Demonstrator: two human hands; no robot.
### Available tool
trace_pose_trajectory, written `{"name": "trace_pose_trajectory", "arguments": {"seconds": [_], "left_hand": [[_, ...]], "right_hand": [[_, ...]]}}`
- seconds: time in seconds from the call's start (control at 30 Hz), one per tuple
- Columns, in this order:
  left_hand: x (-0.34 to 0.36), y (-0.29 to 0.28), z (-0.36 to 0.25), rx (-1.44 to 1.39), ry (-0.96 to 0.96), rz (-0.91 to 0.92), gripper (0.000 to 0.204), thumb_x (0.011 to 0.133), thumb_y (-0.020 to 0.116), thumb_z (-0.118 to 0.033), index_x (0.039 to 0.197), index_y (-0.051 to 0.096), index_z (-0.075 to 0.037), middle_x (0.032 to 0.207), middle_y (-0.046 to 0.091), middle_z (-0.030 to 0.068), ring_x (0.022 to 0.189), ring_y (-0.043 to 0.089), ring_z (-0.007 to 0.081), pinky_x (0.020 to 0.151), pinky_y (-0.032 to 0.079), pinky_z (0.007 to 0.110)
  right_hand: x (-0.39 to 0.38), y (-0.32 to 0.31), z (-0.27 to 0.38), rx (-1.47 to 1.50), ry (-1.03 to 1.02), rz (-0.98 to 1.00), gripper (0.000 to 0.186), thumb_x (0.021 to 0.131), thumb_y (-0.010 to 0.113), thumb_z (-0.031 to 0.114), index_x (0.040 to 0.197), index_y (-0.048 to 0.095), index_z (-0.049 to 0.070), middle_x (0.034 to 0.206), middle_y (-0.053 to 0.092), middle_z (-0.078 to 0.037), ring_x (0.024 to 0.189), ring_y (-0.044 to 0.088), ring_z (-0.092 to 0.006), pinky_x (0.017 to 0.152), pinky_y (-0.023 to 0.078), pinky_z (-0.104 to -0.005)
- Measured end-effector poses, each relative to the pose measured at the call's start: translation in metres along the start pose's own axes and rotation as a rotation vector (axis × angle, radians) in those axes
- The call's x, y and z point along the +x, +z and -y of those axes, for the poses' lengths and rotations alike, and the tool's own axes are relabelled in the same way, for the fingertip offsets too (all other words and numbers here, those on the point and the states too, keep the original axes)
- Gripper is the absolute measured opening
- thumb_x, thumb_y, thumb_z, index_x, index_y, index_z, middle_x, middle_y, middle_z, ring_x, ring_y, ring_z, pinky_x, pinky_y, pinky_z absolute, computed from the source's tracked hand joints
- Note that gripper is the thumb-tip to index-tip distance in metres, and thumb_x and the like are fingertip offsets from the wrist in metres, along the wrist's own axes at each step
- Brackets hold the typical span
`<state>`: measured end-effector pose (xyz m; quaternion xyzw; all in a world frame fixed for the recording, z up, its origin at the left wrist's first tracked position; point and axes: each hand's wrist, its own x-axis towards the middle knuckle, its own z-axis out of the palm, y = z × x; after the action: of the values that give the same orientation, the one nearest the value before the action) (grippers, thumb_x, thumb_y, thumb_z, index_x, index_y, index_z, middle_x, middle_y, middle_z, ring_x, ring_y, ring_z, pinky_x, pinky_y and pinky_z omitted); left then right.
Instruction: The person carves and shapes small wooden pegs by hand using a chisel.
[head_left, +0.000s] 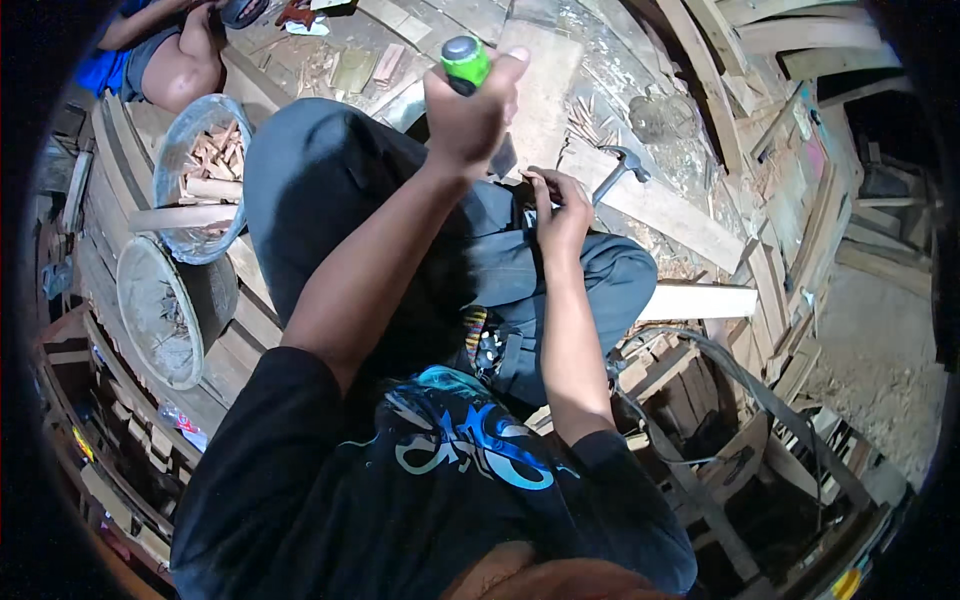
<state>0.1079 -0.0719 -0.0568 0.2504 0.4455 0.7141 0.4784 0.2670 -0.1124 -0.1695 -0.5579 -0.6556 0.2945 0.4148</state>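
My left hand is wrapped round the upright handle of a chisel, green and black with a grey end cap. Below the fist a wide metal blade shows in part. Close to that blade, on the right, my right hand pinches a small pale piece of wood. Most of this piece is hidden by the fingers, and whether the blade touches it I cannot tell. A claw hammer rests just beyond my right hand, its head on a long board.
At left stand a clear tub of wood pieces and a grey bucket. Another person's bent leg is at the upper left. A wide plank lies ahead among wood chips. Beams and a cable fill the right.
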Motion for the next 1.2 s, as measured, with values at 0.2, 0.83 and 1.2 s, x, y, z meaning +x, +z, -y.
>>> {"name": "trace_pose_trajectory", "arguments": {"seconds": [0.2, 0.83, 1.2], "left_hand": [[0.001, -0.002, 0.034, 0.227, 0.220, 0.122, 0.015, 0.086, 0.061, 0.000, 0.073, 0.054, -0.003, 0.056, 0.049, 0.0000, 0.046, 0.044, 0.0067, 0.043, 0.034, 0.024], [-0.008, -0.001, 0.047, 0.192, 0.279, 0.150, 0.013, 0.084, 0.062, -0.001, 0.073, 0.056, -0.003, 0.058, 0.052, 0.0002, 0.050, 0.048, 0.0077, 0.047, 0.038, 0.024], [-0.007, -0.002, 0.031, 0.245, 0.378, 0.173, 0.014, 0.085, 0.062, -0.002, 0.072, 0.057, -0.002, 0.059, 0.052, -0.0020, 0.050, 0.046, 0.0044, 0.046, 0.036, 0.022]], "right_hand": [[0.002, 0.004, -0.005, -0.135, -0.109, 0.031, 0.006, 0.081, 0.064, -0.002, 0.086, 0.065, -0.001, 0.085, 0.065, -0.017, 0.079, 0.063, -0.0327, 0.073, 0.049, -0.0362], [-0.004, 0.006, -0.010, -0.197, -0.107, 0.029, 0.007, 0.082, 0.067, 0.003, 0.086, 0.063, -0.001, 0.080, 0.063, -0.018, 0.074, 0.062, -0.0356, 0.068, 0.049, -0.0398], [-0.004, 0.010, -0.007, -0.245, -0.040, 0.038, 0.013, 0.084, 0.067, 0.009, 0.082, 0.061, -0.002, 0.080, 0.064, -0.020, 0.074, 0.063, -0.0350, 0.068, 0.049, -0.0401]]}}
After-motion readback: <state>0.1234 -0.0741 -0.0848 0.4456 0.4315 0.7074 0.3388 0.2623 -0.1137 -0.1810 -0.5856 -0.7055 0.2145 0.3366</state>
